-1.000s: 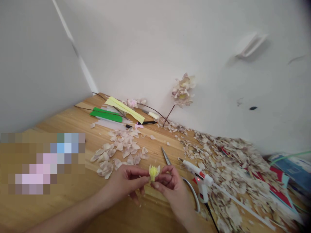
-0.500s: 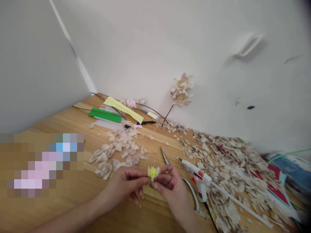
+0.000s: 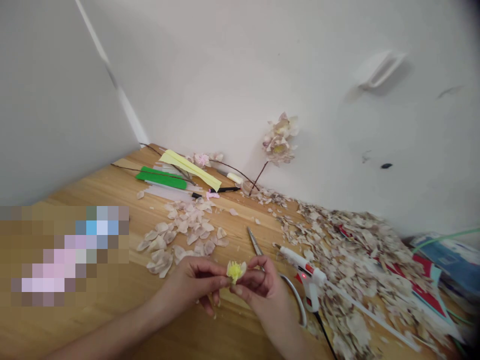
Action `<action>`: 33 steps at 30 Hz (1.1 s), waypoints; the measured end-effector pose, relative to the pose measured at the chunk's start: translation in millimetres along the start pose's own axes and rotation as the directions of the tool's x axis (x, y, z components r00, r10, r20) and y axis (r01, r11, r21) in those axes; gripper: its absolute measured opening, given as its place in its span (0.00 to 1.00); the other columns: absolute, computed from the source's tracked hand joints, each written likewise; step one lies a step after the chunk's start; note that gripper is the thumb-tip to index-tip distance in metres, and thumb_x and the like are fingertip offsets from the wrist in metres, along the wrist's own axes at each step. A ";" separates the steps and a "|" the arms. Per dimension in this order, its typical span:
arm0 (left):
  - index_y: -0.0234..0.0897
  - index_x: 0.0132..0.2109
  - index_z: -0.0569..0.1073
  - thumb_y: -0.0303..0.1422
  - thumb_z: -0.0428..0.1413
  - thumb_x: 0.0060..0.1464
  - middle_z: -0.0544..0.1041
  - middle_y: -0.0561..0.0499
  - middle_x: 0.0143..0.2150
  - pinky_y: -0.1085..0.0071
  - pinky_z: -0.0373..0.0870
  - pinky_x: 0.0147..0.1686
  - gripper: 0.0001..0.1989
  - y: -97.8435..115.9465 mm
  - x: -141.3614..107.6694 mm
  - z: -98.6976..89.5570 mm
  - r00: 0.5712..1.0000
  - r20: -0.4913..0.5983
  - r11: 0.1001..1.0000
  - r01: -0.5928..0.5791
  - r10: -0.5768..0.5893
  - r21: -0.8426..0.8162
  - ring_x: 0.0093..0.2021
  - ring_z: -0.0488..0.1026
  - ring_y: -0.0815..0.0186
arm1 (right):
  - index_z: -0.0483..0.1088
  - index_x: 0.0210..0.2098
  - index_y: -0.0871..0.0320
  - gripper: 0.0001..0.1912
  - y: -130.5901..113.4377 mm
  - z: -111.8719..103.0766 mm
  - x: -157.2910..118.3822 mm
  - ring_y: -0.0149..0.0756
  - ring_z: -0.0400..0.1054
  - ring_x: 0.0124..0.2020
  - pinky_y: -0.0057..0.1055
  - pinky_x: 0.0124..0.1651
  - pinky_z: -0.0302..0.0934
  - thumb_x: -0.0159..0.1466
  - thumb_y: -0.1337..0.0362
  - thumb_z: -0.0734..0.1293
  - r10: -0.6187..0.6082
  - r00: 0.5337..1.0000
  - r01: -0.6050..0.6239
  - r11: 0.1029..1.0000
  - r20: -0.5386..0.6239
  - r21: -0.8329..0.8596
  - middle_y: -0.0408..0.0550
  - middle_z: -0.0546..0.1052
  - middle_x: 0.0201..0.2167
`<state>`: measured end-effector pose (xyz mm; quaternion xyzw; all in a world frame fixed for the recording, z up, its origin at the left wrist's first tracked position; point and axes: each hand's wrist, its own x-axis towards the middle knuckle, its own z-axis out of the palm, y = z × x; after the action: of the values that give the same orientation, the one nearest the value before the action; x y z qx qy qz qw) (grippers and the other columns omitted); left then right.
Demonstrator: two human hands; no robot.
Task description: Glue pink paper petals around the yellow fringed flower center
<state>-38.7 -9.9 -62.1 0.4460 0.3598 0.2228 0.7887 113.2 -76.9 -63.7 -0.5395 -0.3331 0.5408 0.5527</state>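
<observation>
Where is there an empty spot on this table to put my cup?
Bare wooden table lies between the green strip and the petal cluster, and along the near edge under the left hand. Right of the glue gun, the scrap pile crowds everything.

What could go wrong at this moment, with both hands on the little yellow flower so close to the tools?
1. The glue gun lies just right of the right hand with its red light on, so it may be hot; a brush could burn.
2. The scissors lie partly under that hand, blades pointing away; a slip could nick it.
3. The yellow flower, pinched between the left hand and the right, looks delicate and could crush.
</observation>
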 end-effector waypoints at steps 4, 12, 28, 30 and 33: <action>0.32 0.25 0.77 0.34 0.62 0.36 0.70 0.57 0.14 0.78 0.70 0.14 0.08 0.3 0.2 -1.0 1.000 0.008 1.000 0.007 -0.007 -0.014 0.14 0.67 0.74 | 0.57 0.32 0.54 0.22 0.3 0.2 0.2 0.27 0.70 0.26 0.24 0.31 0.60 0.45 0.68 0.74 0.009 1.000 -0.009 1.000 0.007 0.011 0.38 0.77 0.23; 0.32 0.26 0.77 0.33 0.62 0.37 0.70 0.57 0.13 0.79 0.69 0.13 0.08 0.0 0.8 0.0 1.000 -0.011 1.000 0.020 -0.020 -0.025 0.13 0.66 0.75 | 0.56 0.33 0.53 0.23 1.3 0.4 -0.3 0.27 0.70 0.26 0.24 0.31 0.60 0.46 0.69 0.73 0.001 1.000 -0.001 1.000 -0.005 -0.007 0.37 0.77 0.23; 0.34 0.32 0.77 0.33 0.63 0.38 0.73 0.54 0.20 0.77 0.71 0.15 0.11 -4.8 1.1 1.7 0.998 0.023 0.997 -0.064 0.065 -0.037 0.18 0.70 0.73 | 0.55 0.33 0.53 0.24 -1.5 0.0 3.0 0.27 0.70 0.27 0.24 0.33 0.61 0.45 0.67 0.74 -0.010 1.000 0.011 1.000 -0.014 0.019 0.37 0.77 0.23; 0.35 0.33 0.77 0.33 0.63 0.38 0.73 0.54 0.20 0.77 0.72 0.15 0.11 -3.6 0.7 1.3 0.998 0.041 0.997 -0.050 0.053 -0.060 0.19 0.70 0.72 | 0.54 0.34 0.53 0.24 -2.9 0.6 1.8 0.28 0.70 0.27 0.25 0.33 0.61 0.46 0.67 0.74 -0.016 1.000 0.016 1.000 -0.019 0.005 0.37 0.77 0.23; 0.35 0.34 0.78 0.34 0.62 0.40 0.73 0.53 0.20 0.78 0.71 0.15 0.11 -1.9 0.0 0.6 0.995 0.089 0.996 -0.031 0.039 -0.087 0.20 0.70 0.71 | 0.53 0.35 0.53 0.25 -4.8 1.6 0.3 0.29 0.70 0.28 0.27 0.34 0.61 0.46 0.67 0.73 -0.036 0.999 0.036 0.999 -0.038 -0.019 0.38 0.78 0.24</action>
<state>-38.1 -11.2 -63.5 0.4277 0.3059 0.2311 0.8186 112.8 -75.4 -58.9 -0.5488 -0.3369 0.5172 0.5638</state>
